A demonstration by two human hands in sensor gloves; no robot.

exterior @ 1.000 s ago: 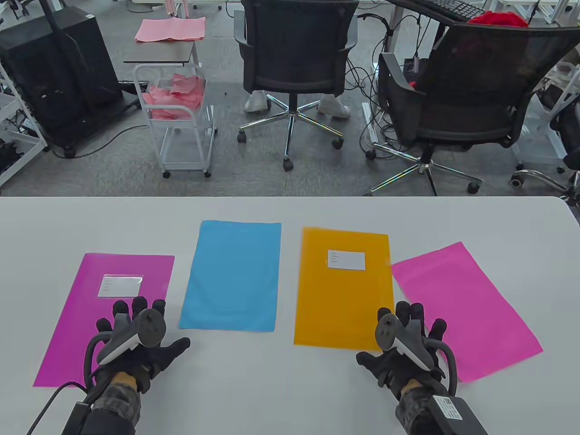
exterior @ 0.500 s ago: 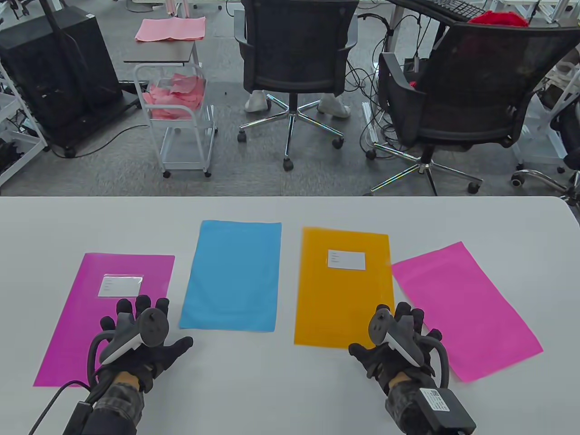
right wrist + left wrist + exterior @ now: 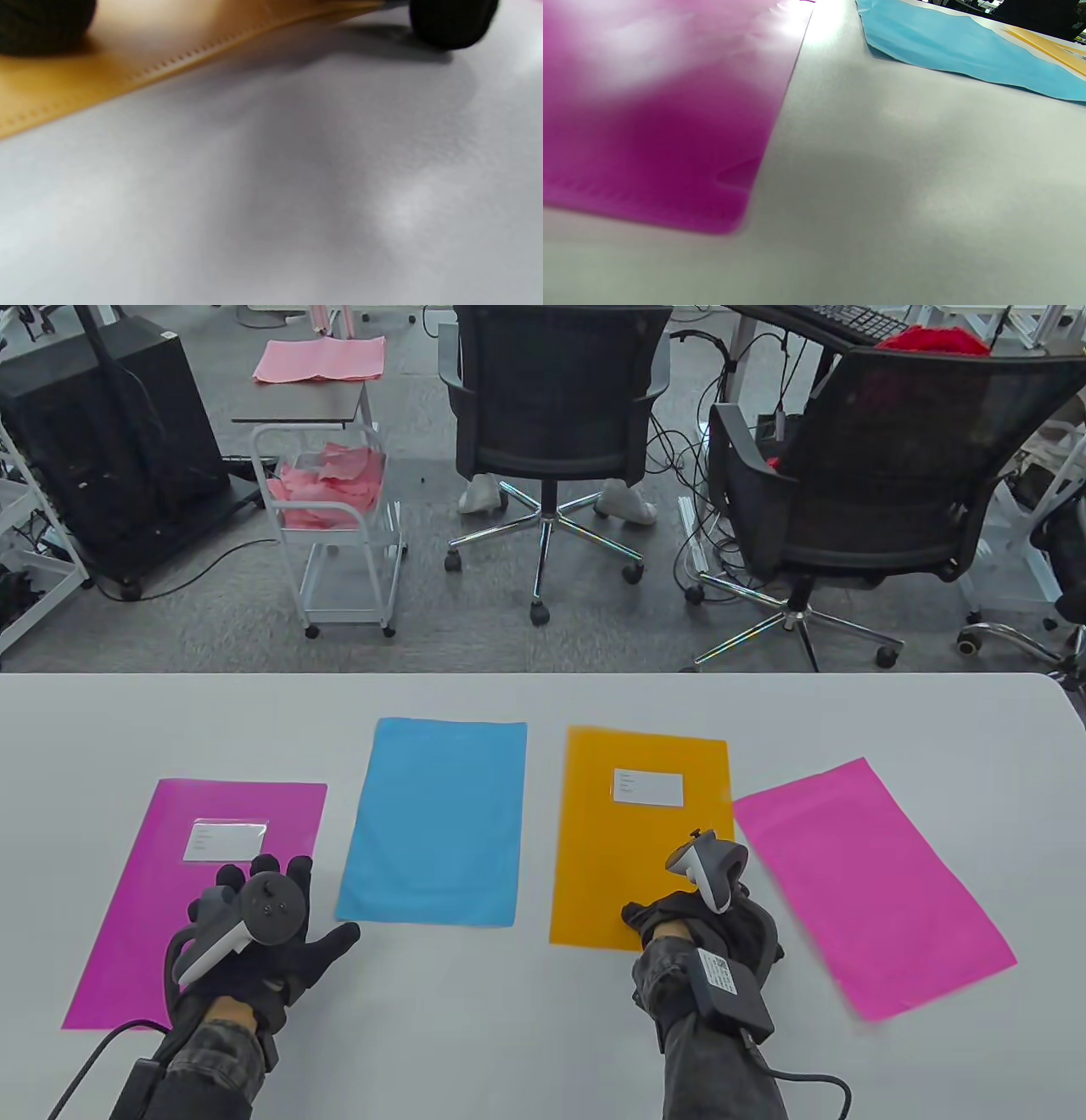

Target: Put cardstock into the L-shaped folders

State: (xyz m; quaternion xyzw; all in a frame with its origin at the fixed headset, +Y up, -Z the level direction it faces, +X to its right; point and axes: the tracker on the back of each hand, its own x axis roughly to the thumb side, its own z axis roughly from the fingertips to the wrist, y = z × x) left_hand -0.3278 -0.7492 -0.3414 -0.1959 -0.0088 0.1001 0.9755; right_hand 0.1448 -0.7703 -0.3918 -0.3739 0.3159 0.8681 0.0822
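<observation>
Two sheets matter: my right hand pinches the orange folder near corner, long axis running ahead, pink card just right; left hand spread flat.

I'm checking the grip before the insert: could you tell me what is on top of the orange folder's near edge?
The right hand rests on the orange folder at its near right corner, thumb on top. Whether fingers reach beneath is hidden.

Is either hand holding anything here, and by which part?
The right hand grips the orange folder at its near right corner, whose edge looks lifted off the table. The left hand rests spread on the magenta folder, holding nothing.
</observation>
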